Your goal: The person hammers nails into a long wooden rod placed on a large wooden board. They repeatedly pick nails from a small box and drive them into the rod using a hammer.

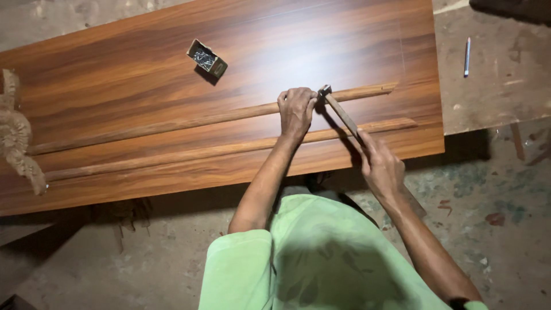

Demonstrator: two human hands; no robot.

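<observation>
**Brown board, hammer and stick**

Brown board (143, 74) fills the bench. Left hand (297, 109) presses down on a long stick (172, 123) near the board's right edge. Right hand (380, 166) grips a hammer (342, 113), its head beside the left fingers. A small box of nails (207, 58) sits near the far edge.
</observation>
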